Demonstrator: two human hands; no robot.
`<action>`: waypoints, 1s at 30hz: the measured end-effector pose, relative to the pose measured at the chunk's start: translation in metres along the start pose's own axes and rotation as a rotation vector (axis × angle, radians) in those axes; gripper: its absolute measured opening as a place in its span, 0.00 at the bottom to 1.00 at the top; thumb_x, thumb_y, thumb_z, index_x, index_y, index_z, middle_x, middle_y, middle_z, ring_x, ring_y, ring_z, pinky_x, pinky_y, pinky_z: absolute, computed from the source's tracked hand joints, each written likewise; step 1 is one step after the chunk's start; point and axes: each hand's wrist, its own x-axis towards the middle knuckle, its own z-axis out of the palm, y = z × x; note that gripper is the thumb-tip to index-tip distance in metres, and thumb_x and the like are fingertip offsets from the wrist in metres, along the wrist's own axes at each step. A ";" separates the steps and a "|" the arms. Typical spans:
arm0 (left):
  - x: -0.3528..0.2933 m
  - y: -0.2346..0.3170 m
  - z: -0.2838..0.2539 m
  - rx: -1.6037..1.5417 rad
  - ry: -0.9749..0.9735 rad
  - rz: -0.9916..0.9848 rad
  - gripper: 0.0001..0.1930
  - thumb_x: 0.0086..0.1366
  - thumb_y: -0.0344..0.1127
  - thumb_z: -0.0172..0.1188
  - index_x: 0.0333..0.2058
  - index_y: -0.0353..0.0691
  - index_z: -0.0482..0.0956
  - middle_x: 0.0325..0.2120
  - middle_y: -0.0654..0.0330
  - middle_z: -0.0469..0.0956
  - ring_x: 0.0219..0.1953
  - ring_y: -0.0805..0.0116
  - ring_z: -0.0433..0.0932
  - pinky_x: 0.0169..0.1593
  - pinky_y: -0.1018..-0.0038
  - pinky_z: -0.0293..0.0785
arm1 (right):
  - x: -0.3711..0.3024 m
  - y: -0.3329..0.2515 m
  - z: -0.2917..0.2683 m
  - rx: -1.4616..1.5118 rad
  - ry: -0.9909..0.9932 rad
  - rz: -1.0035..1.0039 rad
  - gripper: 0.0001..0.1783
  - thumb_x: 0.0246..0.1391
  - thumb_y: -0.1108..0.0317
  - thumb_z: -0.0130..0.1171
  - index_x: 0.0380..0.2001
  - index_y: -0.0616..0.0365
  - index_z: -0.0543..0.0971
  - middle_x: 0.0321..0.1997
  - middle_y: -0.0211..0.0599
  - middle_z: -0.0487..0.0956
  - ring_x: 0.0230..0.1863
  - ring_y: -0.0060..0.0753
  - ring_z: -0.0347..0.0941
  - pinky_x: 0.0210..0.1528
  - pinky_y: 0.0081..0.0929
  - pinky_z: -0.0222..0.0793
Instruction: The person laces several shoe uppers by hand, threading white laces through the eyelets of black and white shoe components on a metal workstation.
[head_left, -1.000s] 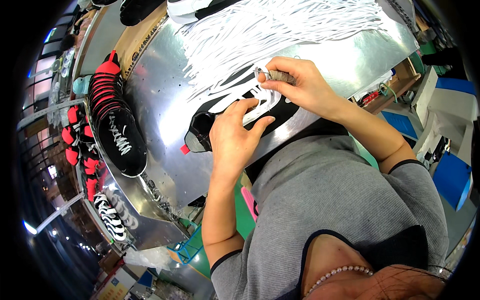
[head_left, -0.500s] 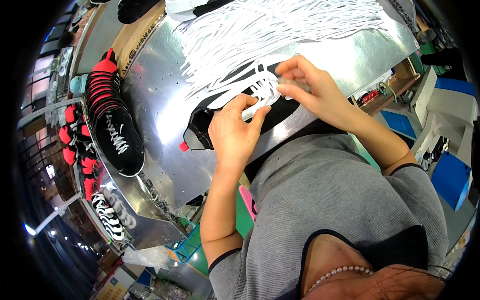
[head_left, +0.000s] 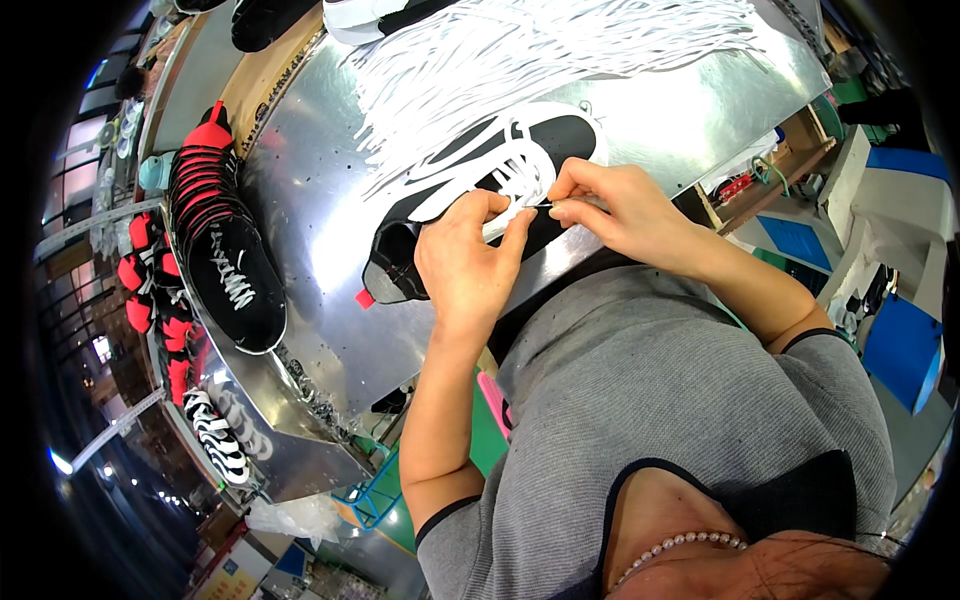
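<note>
The person's left hand point(head_left: 465, 258) is resting on a black-and-white shoe point(head_left: 568, 135), which is lying slantwise on the shiny metal tabletop point(head_left: 320, 335), its heel and small red tab point(head_left: 365, 298) pointing toward the lower left. The left thumb and forefinger are bending around the laced opening, their tips lying close to the white lace point(head_left: 522, 172); whether they are actually pinching it, I cannot tell. The right hand point(head_left: 610, 210) is hovering beside the shoe, its thumb and forefinger closing on a slim dark tool point(head_left: 540, 206) whose tip is pointing at the lacing, near the left thumb. Beyond the shoe, a broad spread of loose white laces point(head_left: 560, 50) is covering the far part of the tabletop. On the left, a black shoe with red lacing point(head_left: 235, 280) is standing well apart from the hands, and farther out several red-and-black shoes point(head_left: 140, 270) are sitting in a row.
</note>
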 end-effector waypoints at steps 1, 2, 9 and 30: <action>-0.002 0.000 0.001 -0.014 0.004 0.011 0.13 0.52 0.40 0.71 0.29 0.38 0.79 0.26 0.57 0.82 0.28 0.56 0.81 0.33 0.66 0.74 | 0.000 -0.002 0.000 -0.012 0.000 0.010 0.08 0.59 0.69 0.59 0.35 0.62 0.73 0.26 0.38 0.80 0.29 0.27 0.78 0.32 0.25 0.69; -0.003 -0.001 0.002 -0.027 0.009 0.023 0.13 0.52 0.39 0.71 0.29 0.38 0.79 0.26 0.56 0.82 0.27 0.55 0.81 0.32 0.66 0.74 | -0.001 -0.001 0.003 -0.039 0.027 -0.015 0.08 0.59 0.68 0.59 0.35 0.61 0.73 0.26 0.39 0.79 0.28 0.32 0.78 0.31 0.28 0.69; -0.016 0.002 0.008 -0.077 0.095 0.114 0.10 0.54 0.33 0.68 0.29 0.36 0.77 0.23 0.55 0.79 0.24 0.55 0.78 0.28 0.66 0.71 | -0.009 0.011 0.019 -0.229 0.156 -0.201 0.08 0.59 0.67 0.59 0.35 0.57 0.72 0.26 0.40 0.80 0.28 0.48 0.77 0.28 0.40 0.69; -0.035 0.001 -0.002 0.116 0.098 0.372 0.08 0.52 0.22 0.67 0.32 0.36 0.79 0.24 0.57 0.74 0.27 0.58 0.73 0.30 0.66 0.68 | -0.022 -0.013 -0.049 -0.131 0.185 -0.032 0.10 0.57 0.69 0.60 0.42 0.60 0.76 0.29 0.40 0.80 0.28 0.41 0.77 0.32 0.30 0.71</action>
